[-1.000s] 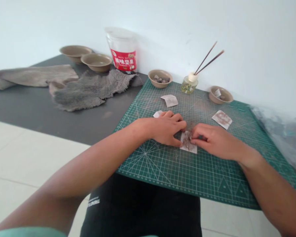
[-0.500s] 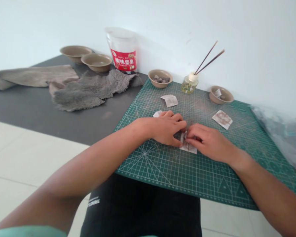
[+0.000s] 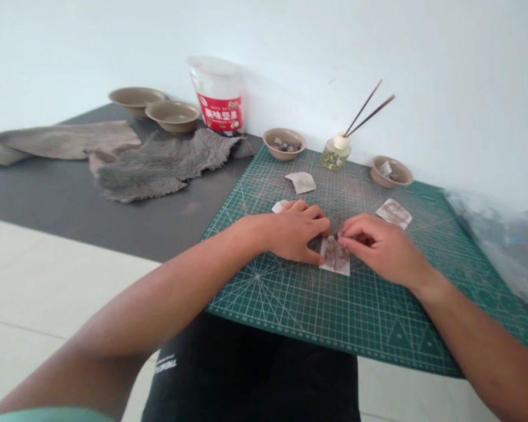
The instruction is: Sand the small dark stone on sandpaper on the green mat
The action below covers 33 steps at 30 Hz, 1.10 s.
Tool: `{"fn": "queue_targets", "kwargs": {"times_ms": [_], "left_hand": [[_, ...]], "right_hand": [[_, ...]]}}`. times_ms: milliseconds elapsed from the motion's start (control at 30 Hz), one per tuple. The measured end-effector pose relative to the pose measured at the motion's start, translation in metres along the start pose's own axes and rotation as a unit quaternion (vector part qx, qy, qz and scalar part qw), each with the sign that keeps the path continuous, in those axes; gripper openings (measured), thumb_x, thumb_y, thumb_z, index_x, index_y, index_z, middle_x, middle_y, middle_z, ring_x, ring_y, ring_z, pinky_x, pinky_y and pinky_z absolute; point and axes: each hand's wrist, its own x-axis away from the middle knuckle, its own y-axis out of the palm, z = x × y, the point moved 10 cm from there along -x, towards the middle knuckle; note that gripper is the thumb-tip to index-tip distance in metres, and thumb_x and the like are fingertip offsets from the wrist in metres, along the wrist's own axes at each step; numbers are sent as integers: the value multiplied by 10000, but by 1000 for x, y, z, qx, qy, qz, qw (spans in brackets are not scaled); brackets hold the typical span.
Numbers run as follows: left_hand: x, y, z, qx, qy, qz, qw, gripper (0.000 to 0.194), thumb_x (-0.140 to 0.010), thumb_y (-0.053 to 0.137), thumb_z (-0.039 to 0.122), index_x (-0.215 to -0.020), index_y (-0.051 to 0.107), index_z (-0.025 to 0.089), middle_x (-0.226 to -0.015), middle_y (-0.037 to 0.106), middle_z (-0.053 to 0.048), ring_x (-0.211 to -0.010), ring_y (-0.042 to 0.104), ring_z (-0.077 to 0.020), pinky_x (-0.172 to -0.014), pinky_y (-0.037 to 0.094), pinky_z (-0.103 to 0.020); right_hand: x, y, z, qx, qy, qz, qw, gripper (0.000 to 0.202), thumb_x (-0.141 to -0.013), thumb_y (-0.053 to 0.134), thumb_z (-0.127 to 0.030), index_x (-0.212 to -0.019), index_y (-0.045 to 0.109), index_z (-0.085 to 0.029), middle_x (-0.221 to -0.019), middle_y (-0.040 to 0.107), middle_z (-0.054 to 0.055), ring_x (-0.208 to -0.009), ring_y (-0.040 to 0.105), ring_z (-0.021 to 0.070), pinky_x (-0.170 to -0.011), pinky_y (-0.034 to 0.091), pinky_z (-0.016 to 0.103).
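A white square of paper point(image 3: 335, 261) with brown smears lies on the green cutting mat point(image 3: 290, 305). At its left edge the thumb of my left hand point(image 3: 293, 231) presses down, while the other fingers stay spread and bent over the mat. My right hand point(image 3: 374, 243) is closed in a pinch at the paper's upper right, thumb against fingertips. Something small and dark shows at those fingertips, too little of it to name. Another bit of white paper point(image 3: 278, 206) peeks out behind my left hand.
Smudged paper squares point(image 3: 301, 182) point(image 3: 394, 213) lie farther back. Along the wall stand a bowl of small brown lumps point(image 3: 284, 153), a reed diffuser point(image 3: 335, 153) and a bowl with scraps point(image 3: 389, 183). Left are grey cloths point(image 3: 158, 170), bowls point(image 3: 173, 123) and a plastic tub point(image 3: 220, 111). Right lies clear plastic point(image 3: 493, 234).
My right hand has drawn slightly up and right, from the middle of the paper to its upper edge, uncovering more brown smears. My left hand stays in place on the paper.
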Motion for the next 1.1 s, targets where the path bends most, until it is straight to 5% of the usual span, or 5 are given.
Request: {"fn": "queue_targets", "kwargs": {"times_ms": [167, 367, 700, 933, 1100], "left_hand": [[-1, -14, 0, 18, -1, 44, 999, 457, -861, 667, 607, -1086, 630, 210, -1189, 561, -83, -1099, 479, -302, -946, 369, -411], [-1, -51, 15, 59, 23, 242, 968, 392, -915, 651, 549, -1055, 606, 185, -1110, 622, -59, -1062, 505, -250, -981, 346, -389], [1, -58, 30, 98, 15, 347, 933, 239, -939, 648, 419, -1007, 578, 201, -1103, 656, -41, -1053, 553, -209, -985, 368, -362], [6, -63, 32, 83, -5, 390, 917, 251, -911, 674, 390, -1021, 574, 189, -1123, 636, -56, -1064, 546, -210, -992, 380, -367], [9, -66, 36, 96, 19, 411, 907, 288, -905, 684, 418, -1064, 593, 195, -1134, 645, -76, -1061, 562, -235, -979, 400, -391]], "right_hand": [[7, -9, 17, -277, 81, 88, 953, 147, -881, 703, -344, -914, 613, -233, -990, 655, 14, -585, 605, 99, -462, 459, 234], [7, 2, 22, -470, 105, 82, 872, 203, -883, 687, -297, -1076, 627, -280, -789, 626, -34, -620, 597, 102, -546, 523, 217], [7, -7, 23, -493, 83, 112, 859, 174, -838, 690, -321, -984, 599, -296, -1054, 650, 12, -930, 638, 177, -773, 599, 327], [6, 3, 24, -570, 81, 74, 814, 155, -869, 693, -280, -968, 575, -300, -1178, 638, -28, -926, 691, 137, -883, 591, 322], [6, 5, 22, -557, 80, 52, 825, 197, -875, 691, -326, -1035, 577, -313, -1099, 646, -24, -892, 690, 129, -844, 598, 296]]}}
